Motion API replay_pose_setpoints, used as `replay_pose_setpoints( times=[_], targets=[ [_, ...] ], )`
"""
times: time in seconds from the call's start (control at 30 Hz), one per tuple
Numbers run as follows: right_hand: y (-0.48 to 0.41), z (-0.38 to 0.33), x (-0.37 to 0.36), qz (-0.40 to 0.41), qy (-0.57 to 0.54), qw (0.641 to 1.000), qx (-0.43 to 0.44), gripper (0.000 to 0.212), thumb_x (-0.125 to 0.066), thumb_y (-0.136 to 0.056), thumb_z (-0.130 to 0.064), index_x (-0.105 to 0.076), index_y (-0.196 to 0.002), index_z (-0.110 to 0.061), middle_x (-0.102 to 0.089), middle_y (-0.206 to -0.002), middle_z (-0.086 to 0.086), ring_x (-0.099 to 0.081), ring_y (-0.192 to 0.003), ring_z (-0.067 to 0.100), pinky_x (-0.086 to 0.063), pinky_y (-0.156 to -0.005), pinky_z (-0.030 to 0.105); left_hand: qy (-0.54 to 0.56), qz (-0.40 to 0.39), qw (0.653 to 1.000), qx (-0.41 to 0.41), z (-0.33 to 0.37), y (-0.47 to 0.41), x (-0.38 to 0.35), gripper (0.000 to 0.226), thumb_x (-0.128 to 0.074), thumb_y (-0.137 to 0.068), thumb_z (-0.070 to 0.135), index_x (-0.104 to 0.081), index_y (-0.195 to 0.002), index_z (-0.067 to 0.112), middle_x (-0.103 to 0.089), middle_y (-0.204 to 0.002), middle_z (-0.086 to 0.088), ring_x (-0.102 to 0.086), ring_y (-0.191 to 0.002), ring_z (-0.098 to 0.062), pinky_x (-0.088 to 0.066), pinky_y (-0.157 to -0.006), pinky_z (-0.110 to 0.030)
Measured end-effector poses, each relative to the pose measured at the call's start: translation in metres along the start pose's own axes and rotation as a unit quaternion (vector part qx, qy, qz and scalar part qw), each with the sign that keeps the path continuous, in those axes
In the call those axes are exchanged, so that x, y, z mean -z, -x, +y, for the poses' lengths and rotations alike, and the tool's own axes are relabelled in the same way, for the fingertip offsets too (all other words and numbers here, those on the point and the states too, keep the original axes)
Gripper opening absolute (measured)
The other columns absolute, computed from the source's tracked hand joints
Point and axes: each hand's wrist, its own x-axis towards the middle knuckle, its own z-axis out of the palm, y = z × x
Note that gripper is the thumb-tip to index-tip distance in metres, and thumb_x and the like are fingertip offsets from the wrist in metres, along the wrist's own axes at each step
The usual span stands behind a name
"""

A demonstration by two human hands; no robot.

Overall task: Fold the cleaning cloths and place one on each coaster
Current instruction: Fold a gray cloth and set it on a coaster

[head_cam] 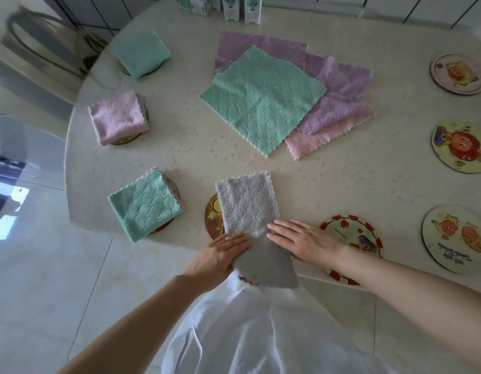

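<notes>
Grey cloth: lower centre of the frame, folded into a long strip, its far part lying on the tabletop and over an orange coaster, its near end hanging off the tabletop edge.
Left hand: flat, fingers held together, pressing the left side of the grey cloth at the tabletop edge.
Right hand: flat, fingers slightly spread, palm down on the right side of the same cloth.
Folded cloths on coasters: green cloth at lower left, pink cloth at middle left, second green cloth at upper left.
Unfolded pile: large green cloth on top at upper centre, purple cloths and a pink one beneath it.
Bare coasters: red-bordered coaster just beside the right hand; three more along the right edge of the frame.
Boxes: top centre, at the far side of the tabletop.
</notes>
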Motion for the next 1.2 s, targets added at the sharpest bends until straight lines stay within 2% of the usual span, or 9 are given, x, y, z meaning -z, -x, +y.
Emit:
replay_pose_setpoints(
  times=[0.23,0.4,0.5,0.6,0.7,0.8,0.93,1.03,1.2],
  targets=[
    [-0.007,-0.005,0.000,0.034,-0.004,0.999,-0.015,0.046,-0.039,-0.088,-0.016,-0.050,-0.133,-0.017,-0.055,-0.134,0.002,-0.053,-0.122,0.022,-0.049,-0.094,0.037,0.094,0.013,0.993,0.068,-0.001,0.009,0.003,0.042,-0.061,-0.086,0.010,-0.060,-0.128,0.015,-0.058,-0.133,0.002,-0.046,-0.127,-0.005,-0.026,-0.110,-0.012],
    [-0.016,-0.007,0.014,0.097,-0.128,0.985,-0.069,0.042,-0.044,-0.083,-0.009,-0.060,-0.121,-0.015,-0.063,-0.120,-0.001,-0.057,-0.112,0.017,-0.051,-0.090,0.031,0.171,-0.001,0.958,0.230,0.007,-0.011,0.024,0.018,-0.057,-0.093,0.014,-0.069,-0.105,0.015,-0.072,-0.091,-0.002,-0.066,-0.081,-0.018,-0.049,-0.070,-0.025],
    [-0.028,-0.001,0.035,0.037,-0.329,0.926,-0.179,0.027,-0.049,-0.094,-0.018,-0.062,-0.117,-0.023,-0.067,-0.095,0.000,-0.061,-0.087,0.013,-0.051,-0.080,0.029,0.199,0.010,0.919,0.339,0.001,-0.030,0.032,0.032,-0.053,-0.095,0.031,-0.062,-0.076,0.007,-0.062,-0.069,-0.005,-0.058,-0.063,-0.024,-0.045,-0.059,-0.030],
    [-0.045,0.010,0.046,0.059,-0.411,0.868,-0.272,0.017,-0.052,-0.094,-0.036,-0.066,-0.095,-0.028,-0.059,-0.063,0.008,-0.051,-0.052,0.015,-0.043,-0.052,0.023,0.280,0.046,0.863,0.418,-0.015,-0.045,0.033,0.060,-0.054,-0.084,0.056,-0.065,-0.078,-0.002,-0.067,-0.071,-0.017,-0.065,-0.066,-0.032,-0.052,-0.061,-0.039],
    [-0.056,0.021,0.047,0.052,-0.433,0.828,-0.353,0.041,-0.056,-0.092,-0.037,-0.042,-0.062,-0.012,-0.041,-0.054,0.002,-0.037,-0.048,0.013,-0.024,-0.045,0.024,0.336,0.062,0.832,0.438,-0.022,-0.057,0.034,0.051,-0.059,-0.081,0.052,-0.068,-0.083,0.002,-0.070,-0.078,-0.021,-0.067,-0.066,-0.034,-0.055,-0.067,-0.052],
    [-0.065,0.027,0.047,0.044,-0.430,0.819,-0.377,0.044,-0.056,-0.092,-0.036,-0.036,-0.060,-0.014,-0.035,-0.052,-0.001,-0.033,-0.047,0.013,-0.021,-0.048,0.029,0.312,0.056,0.838,0.444,-0.024,-0.061,0.031,0.026,-0.064,-0.084,0.032,-0.070,-0.085,0.007,-0.071,-0.078,-0.015,-0.067,-0.068,-0.030,-0.057,-0.068,-0.052],
    [-0.073,0.030,0.044,0.036,-0.415,0.817,-0.399,0.046,-0.052,-0.094,-0.034,-0.031,-0.059,-0.015,-0.035,-0.051,-0.001,-0.035,-0.049,0.015,-0.022,-0.050,0.031,0.292,0.074,0.835,0.460,-0.019,-0.063,0.030,0.029,-0.060,-0.086,0.035,-0.067,-0.084,0.007,-0.069,-0.076,-0.013,-0.066,-0.069,-0.032,-0.055,-0.061,-0.045],
    [-0.080,0.033,0.043,0.011,-0.404,0.816,-0.414,0.046,-0.048,-0.096,-0.033,-0.029,-0.058,-0.015,-0.034,-0.051,0.000,-0.036,-0.050,0.018,-0.023,-0.051,0.031,0.270,0.087,0.828,0.484,-0.012,-0.069,0.032,0.032,-0.057,-0.088,0.033,-0.061,-0.077,0.003,-0.062,-0.068,-0.012,-0.053,-0.056,-0.023,-0.039,-0.051,-0.030],
    [-0.088,0.036,0.044,-0.002,-0.404,0.803,-0.438,0.047,-0.049,-0.093,-0.035,-0.029,-0.055,-0.016,-0.036,-0.049,0.000,-0.038,-0.050,0.019,-0.024,-0.051,0.031,0.234,0.084,0.801,0.545,-0.012,-0.081,0.031,0.031,-0.053,-0.088,0.029,-0.045,-0.063,0.013,-0.046,-0.060,-0.002,-0.040,-0.055,-0.018,-0.027,-0.050,-0.026]
  ],
)
